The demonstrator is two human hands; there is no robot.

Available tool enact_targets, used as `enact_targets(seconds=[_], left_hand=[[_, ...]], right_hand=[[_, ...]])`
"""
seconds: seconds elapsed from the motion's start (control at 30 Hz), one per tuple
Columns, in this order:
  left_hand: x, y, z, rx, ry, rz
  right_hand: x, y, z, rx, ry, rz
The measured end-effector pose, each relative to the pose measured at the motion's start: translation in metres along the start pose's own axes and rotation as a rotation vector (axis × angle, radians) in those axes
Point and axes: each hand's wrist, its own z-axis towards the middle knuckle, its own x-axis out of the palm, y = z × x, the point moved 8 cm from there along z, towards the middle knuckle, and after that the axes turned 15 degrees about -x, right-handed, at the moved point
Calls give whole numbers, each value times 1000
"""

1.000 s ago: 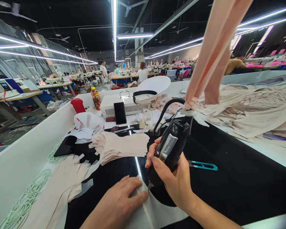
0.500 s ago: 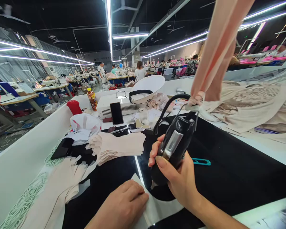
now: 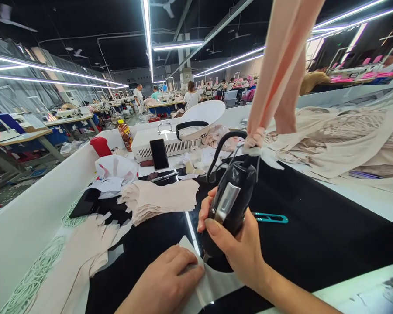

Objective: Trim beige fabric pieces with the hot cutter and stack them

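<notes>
My right hand point(image 3: 236, 244) is wrapped round a black corded hand-held power tool point(image 3: 231, 196) with a silver metal plate on its side. Its lower end points down at a pale piece of fabric point(image 3: 221, 281), and I cannot tell whether they touch. A twisted pink cloth strip point(image 3: 278, 65) is knotted near the tool's cord and runs up out of view. My left hand point(image 3: 170, 274) lies on the pale fabric, fingers together and slightly bent, pressing it to the black tabletop point(image 3: 314, 226). Just right of the tool is a teal thread snipper point(image 3: 271, 218).
A stack of beige cut pieces point(image 3: 160, 198) lies ahead, with more beige fabric point(image 3: 68, 261) at left. Behind are a phone point(image 3: 159, 154), a white vented box point(image 3: 177, 148), a visor point(image 3: 203, 117) and a bottle point(image 3: 125, 135). Beige fabric point(image 3: 340, 139) is heaped at right.
My right hand and the power tool have moved slightly left and down, toward the pale fabric by my left hand. The pink strip has shifted left with them. My left hand stays in place.
</notes>
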Motion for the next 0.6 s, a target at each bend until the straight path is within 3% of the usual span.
enact_targets(seconds=[0.37,0.6], left_hand=[[-2,-2,0,26,14,24],[-1,-2,-4,-9,-9,-19]], right_hand=[[2,5,2,-2,12,-39],[-25,19,1,-38,-60,-35]])
